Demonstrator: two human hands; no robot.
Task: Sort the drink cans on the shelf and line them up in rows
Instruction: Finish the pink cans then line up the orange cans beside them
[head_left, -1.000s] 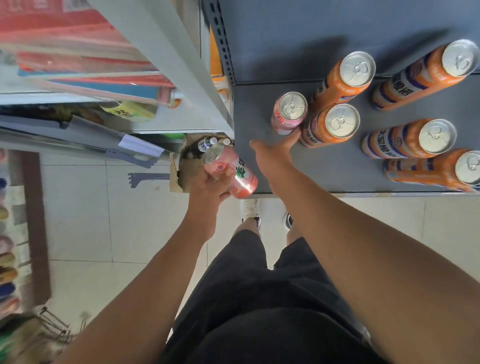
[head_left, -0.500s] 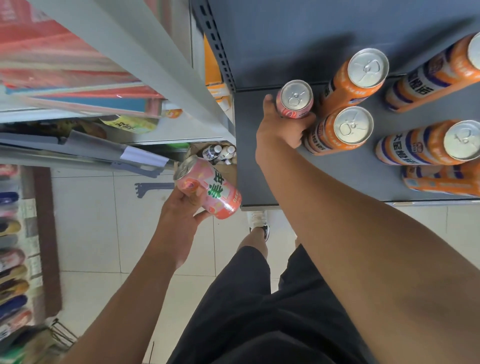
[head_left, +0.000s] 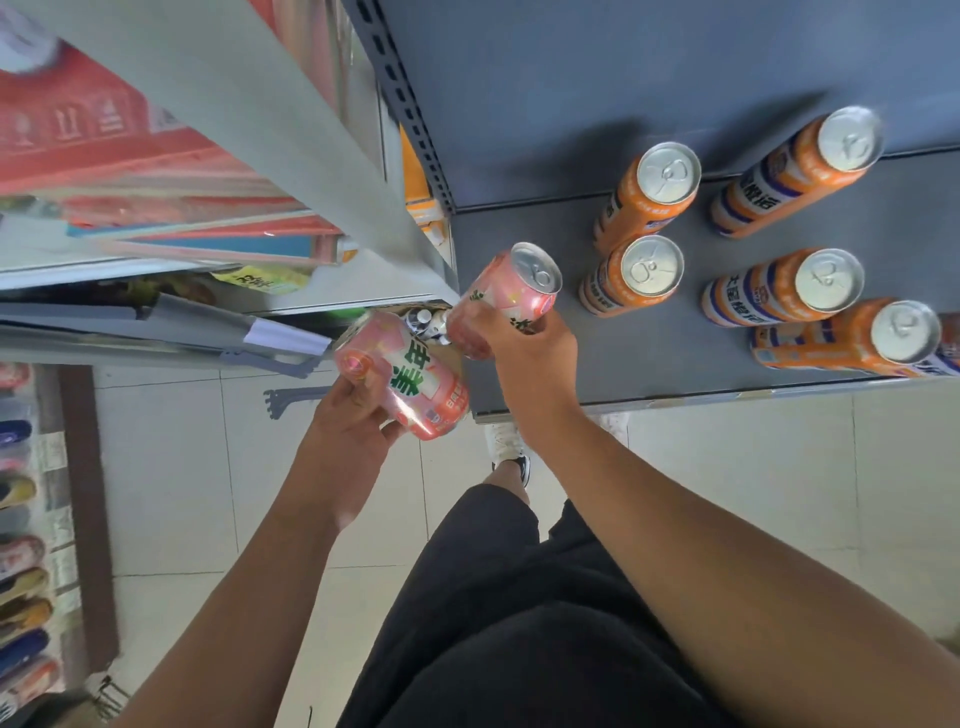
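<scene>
My left hand (head_left: 349, 422) grips a pink can with green characters (head_left: 402, 375), tilted, just off the front left corner of the dark grey shelf (head_left: 524, 228). My right hand (head_left: 524, 349) grips a second pink can (head_left: 506, 296), lifted and tilted above the shelf's left front corner. The two pink cans are close together. Several tall orange cans stand on the shelf to the right: two in a near column (head_left: 647, 195) (head_left: 631, 275), and others further right (head_left: 797, 171) (head_left: 784, 288) (head_left: 852, 340).
A slanted grey shelf upright (head_left: 249, 124) and stacked red and blue boxes (head_left: 171, 218) fill the upper left. A cardboard box with small bottles (head_left: 426, 317) sits below the shelf. Tiled floor (head_left: 171, 467), my dark shorts and a shoe (head_left: 506, 449) lie beneath.
My right hand closed on the pink can that stood beside the orange cans and lifted it back toward the shelf's front left corner. The left hand's can stayed near there.
</scene>
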